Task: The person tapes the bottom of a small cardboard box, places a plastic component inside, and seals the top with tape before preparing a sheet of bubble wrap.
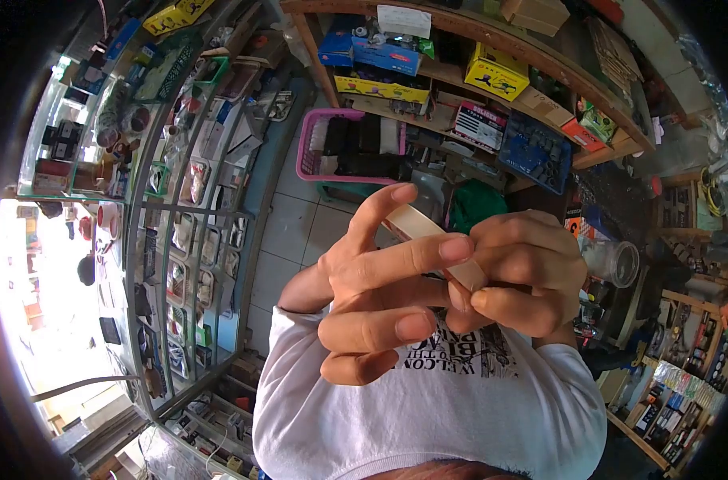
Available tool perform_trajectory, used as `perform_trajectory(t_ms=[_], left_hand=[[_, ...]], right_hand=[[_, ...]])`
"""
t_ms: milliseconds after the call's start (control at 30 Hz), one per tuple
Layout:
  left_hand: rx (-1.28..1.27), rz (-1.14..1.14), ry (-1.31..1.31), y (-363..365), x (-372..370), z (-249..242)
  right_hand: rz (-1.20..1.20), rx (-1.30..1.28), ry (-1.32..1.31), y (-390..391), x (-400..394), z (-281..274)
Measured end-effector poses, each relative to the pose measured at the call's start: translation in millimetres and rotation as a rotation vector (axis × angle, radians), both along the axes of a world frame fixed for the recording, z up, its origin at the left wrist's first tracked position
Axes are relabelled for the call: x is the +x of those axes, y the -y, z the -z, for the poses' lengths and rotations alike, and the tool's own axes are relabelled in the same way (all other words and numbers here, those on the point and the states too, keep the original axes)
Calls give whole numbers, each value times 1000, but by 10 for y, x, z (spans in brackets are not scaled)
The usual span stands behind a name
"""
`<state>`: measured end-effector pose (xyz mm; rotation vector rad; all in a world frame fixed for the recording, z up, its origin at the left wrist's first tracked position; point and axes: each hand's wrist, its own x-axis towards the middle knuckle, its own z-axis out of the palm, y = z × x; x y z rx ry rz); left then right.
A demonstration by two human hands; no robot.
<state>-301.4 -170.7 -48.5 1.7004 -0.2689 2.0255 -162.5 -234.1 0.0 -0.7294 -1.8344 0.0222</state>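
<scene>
A cream-coloured roll of tape (418,224), seen edge-on, is held up in front of my chest. My left hand (372,280) has it between the fingers, one finger crossing over its outer face and another behind its upper end. The lower fingers of that hand are spread apart and curled. At the roll's lower right end, my right hand (532,276) pinches it with thumb and bent fingers, the thumb tip right at the tape's edge. Part of the roll is hidden behind the fingers.
Beyond the hands, a pink basket (306,148) with dark and white packs stands by wooden shelves (460,32) of boxes. A blue tray (532,156) holds small dark parts. Glass display shelves (196,208) line the left; a clear jar (622,264) and wooden compartments (672,392) are at right.
</scene>
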Motion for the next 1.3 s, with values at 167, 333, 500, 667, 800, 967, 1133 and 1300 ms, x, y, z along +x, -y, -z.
perform_trajectory(t_ms=[167, 333, 500, 667, 800, 967, 1133, 1300], left_hand=[[3, -17, -2, -28, -40, 2], [52, -89, 51, -131, 27, -2], [63, -111, 82, -177, 92, -2], [51, -75, 5, -185, 31, -21], [62, -51, -16, -196, 11, -23], [64, -48, -20, -203, 27, -25], [66, -35, -27, -203, 37, -34], [70, -32, -32, -194, 42, -40]], right_hand=[[34, 105, -54, -108, -52, 76], [17, -60, 20, -91, -4, -71], [-11, 28, 3, -170, 36, -17], [-104, 98, -69, -302, 54, 51], [-123, 63, -72, -297, 60, 31], [-74, 61, 7, -248, 63, -59], [-57, 96, 11, -261, 70, -45], [-81, 123, -32, -288, 45, -64]])
